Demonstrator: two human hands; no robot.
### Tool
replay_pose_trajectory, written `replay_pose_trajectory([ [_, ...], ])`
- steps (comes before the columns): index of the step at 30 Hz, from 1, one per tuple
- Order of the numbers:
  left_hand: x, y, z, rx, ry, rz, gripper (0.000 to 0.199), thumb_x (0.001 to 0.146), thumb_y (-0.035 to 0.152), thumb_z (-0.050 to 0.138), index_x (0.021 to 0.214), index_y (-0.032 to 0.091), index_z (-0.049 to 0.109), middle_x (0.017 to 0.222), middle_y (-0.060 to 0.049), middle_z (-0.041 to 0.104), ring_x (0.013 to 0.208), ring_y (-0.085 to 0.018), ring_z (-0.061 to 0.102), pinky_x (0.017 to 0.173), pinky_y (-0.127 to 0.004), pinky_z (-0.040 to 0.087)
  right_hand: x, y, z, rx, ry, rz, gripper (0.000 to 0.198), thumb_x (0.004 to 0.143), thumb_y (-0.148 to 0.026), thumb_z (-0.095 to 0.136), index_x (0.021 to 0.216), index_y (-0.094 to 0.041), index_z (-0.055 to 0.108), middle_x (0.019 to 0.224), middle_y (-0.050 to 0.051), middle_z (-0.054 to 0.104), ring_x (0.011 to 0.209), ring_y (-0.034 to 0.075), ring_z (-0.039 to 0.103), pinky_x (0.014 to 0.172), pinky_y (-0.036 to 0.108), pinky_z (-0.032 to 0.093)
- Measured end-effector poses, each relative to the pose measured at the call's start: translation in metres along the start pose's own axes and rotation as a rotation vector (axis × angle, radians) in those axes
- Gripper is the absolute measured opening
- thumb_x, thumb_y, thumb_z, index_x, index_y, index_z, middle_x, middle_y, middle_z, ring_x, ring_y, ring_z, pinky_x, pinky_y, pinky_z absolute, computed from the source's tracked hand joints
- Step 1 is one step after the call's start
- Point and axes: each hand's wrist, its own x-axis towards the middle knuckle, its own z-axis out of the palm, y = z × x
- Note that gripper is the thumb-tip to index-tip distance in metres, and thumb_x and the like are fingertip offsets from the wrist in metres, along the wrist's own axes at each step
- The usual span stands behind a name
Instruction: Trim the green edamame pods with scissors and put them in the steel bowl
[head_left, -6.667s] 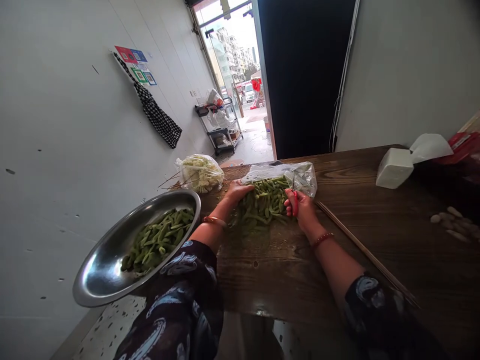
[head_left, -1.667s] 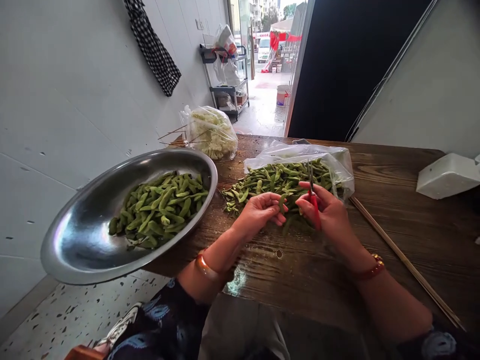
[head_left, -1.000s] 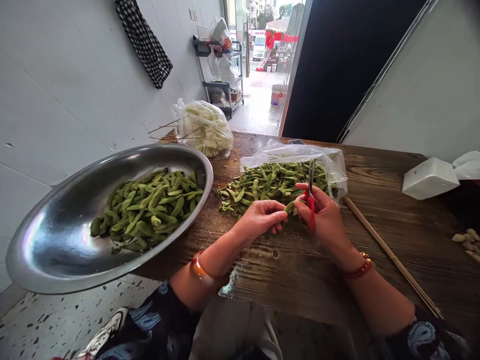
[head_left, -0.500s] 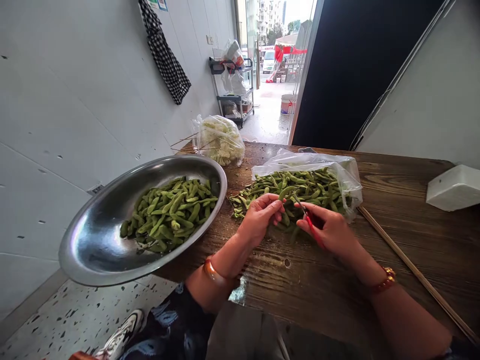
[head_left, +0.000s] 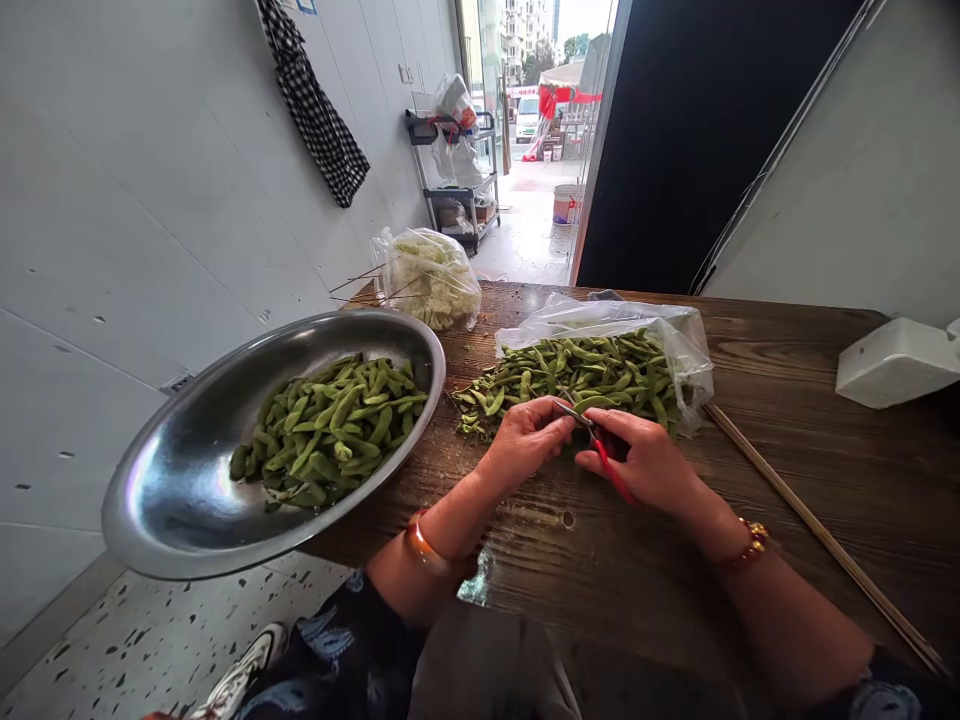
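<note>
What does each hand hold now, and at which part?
The right hand holds red-handled scissors by the handles. The left hand pinches a green pod; where exactly cannot be told.

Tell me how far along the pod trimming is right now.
Done: a good heap of pods lies in the steel bowl. In hand: the left hand pinches one pod against the red-handled scissors in the right hand. Left: a similar-sized pile of pods spills from the plastic bag.
</note>
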Motion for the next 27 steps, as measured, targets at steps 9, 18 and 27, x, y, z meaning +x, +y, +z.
replay_pose_trajectory([
  [9, 0.001, 0.000, -0.003, 0.023, 0.007, -0.019, 0.028, 0.075, 0.040, 0.067, 0.077, 0.013, 0.063, 0.060, 0.002, 0.053, 0.047, -0.006, 0.043, 0.045, -0.020, 0.030, 0.001, 0.001, 0.000, 0.022, 0.016, -0.039, 0.043, 0.082, -0.044, 0.066, 0.115, -0.016, 0.066, 0.093, 0.009, 0.072, 0.072, 0.019, 0.065, 0.068, 0.032, 0.054],
  [18, 0.007, -0.005, -0.008, 0.037, 0.136, 0.104, 0.018, 0.070, 0.030, 0.074, 0.076, 0.013, 0.069, 0.073, -0.002, 0.060, 0.065, -0.009, 0.051, 0.060, -0.020, 0.040, 0.005, -0.003, -0.007, 0.028, 0.080, 0.089, 0.043, 0.082, -0.047, 0.063, 0.113, -0.018, 0.069, 0.073, 0.002, 0.069, 0.058, 0.015, 0.058, 0.057, 0.027, 0.049],
  [27, 0.008, -0.004, -0.011, -0.357, 0.145, -0.063, 0.023, 0.069, 0.024, 0.073, 0.084, 0.014, 0.058, 0.069, 0.000, 0.063, 0.054, -0.007, 0.054, 0.052, -0.019, 0.042, 0.003, -0.001, -0.004, -0.016, 0.159, 0.069, 0.049, 0.083, -0.049, 0.061, 0.121, -0.018, 0.062, 0.089, 0.006, 0.070, 0.072, 0.018, 0.065, 0.068, 0.030, 0.054],
])
